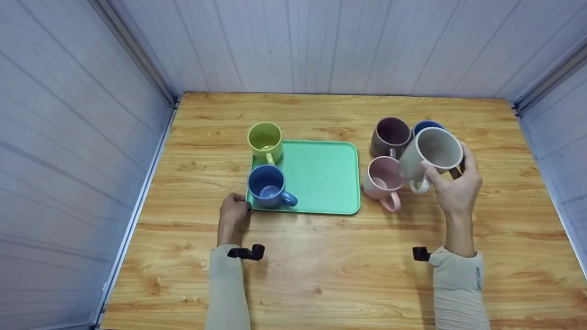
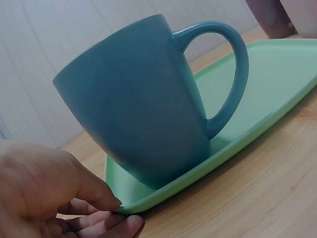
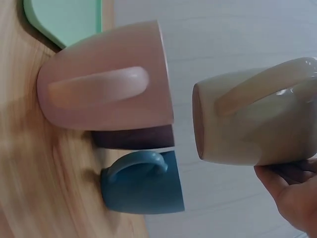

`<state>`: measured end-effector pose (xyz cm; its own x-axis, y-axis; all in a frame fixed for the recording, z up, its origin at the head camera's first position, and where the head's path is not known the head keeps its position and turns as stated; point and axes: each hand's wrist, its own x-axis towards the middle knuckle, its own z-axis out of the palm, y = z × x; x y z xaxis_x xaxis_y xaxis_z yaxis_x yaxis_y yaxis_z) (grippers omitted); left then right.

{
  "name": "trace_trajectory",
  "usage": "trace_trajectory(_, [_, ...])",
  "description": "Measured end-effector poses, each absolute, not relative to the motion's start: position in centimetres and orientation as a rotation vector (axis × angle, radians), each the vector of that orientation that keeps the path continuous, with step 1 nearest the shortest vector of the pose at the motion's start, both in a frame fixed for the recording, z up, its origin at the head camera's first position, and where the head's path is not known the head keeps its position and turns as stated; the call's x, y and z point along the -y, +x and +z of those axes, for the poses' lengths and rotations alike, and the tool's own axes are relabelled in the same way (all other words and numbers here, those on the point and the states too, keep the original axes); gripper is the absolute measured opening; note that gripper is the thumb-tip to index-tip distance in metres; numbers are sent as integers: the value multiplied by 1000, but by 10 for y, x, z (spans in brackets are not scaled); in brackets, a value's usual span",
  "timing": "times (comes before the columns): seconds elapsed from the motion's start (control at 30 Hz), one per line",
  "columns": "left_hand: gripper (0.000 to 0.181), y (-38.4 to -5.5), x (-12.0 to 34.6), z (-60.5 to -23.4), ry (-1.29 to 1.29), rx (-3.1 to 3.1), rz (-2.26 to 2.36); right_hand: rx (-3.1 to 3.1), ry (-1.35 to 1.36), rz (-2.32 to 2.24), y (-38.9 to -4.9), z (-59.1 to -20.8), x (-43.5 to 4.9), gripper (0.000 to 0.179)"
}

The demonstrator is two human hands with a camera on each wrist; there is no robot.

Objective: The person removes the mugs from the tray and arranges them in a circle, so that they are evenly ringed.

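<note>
Above the counter (image 1: 321, 266), at its right side, a pale mug (image 1: 411, 159) is gripped in the right hand (image 1: 458, 190).
The left hand (image 1: 234, 210) pinches the green tray's (image 1: 321, 178) near-left corner beside a blue mug (image 1: 266, 185); a yellow mug (image 1: 265, 142) stands at its far-left corner. Green surface runs on to the right rim, a pink mug (image 1: 383, 178) just outside. The pale mug hides most of a second blue mug (image 1: 424, 124) near a dark mug (image 1: 390, 133); the right wrist view cuts off the pale mug's mouth.
</note>
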<state>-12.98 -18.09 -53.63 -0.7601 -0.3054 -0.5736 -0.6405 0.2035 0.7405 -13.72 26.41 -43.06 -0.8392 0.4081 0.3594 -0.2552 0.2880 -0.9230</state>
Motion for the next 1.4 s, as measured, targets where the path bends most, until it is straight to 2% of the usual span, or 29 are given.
trace_trajectory(0.3, [24, -129, 181, -535, -874, -2190, 1606, 1979, -218, 1567, -136, -454, -285, 68])
trace_trajectory(0.7, [27, -129, 180, -537, -857, -2223, 1618, 1923, -316, 1593, -129, -469, -288, 66])
trace_trajectory(0.93, [25, -129, 179, -537, -874, -2208, 1623, 1944, -395, 1616, -133, -499, -294, 71])
trace_trajectory(1.4, [25, -128, 180, -535, -872, -2192, 1609, 2012, -518, 1620, -135, -525, -293, 83])
